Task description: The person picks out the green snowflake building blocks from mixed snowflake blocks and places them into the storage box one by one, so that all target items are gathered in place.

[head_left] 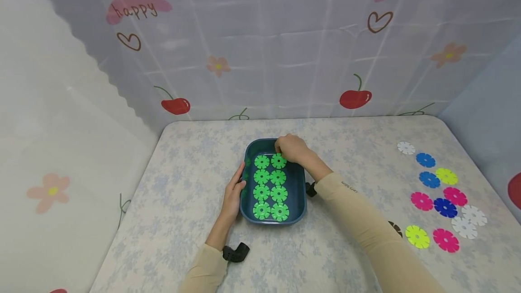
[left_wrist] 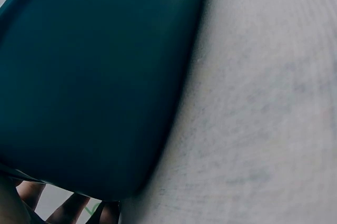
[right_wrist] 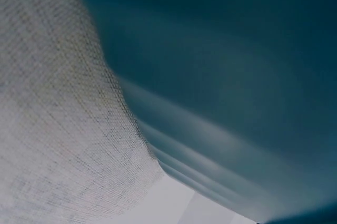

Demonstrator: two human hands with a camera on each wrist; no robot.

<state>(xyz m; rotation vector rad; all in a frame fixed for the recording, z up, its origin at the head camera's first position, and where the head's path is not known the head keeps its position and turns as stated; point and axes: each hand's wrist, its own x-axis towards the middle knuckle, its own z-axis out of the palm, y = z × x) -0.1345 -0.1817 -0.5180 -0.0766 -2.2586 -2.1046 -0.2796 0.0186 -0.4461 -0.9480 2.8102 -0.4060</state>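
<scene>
A dark teal plastic tray lies on the table, and its outer wall fills much of both wrist views. Inside are several bright green notched discs, laid flat in two columns. My left hand rests along the tray's left side with the fingers fairly straight and the thumb by the rim. Over the far right corner, my right hand has curled fingers that reach down to the top right green disc and pinch its upper edge. The fingertips are partly hidden.
At the table's right lie loose notched discs: pink, yellow, dark blue, light blue and white. A dark brown disc is partly behind the right sleeve. A patterned curtain hangs behind the table.
</scene>
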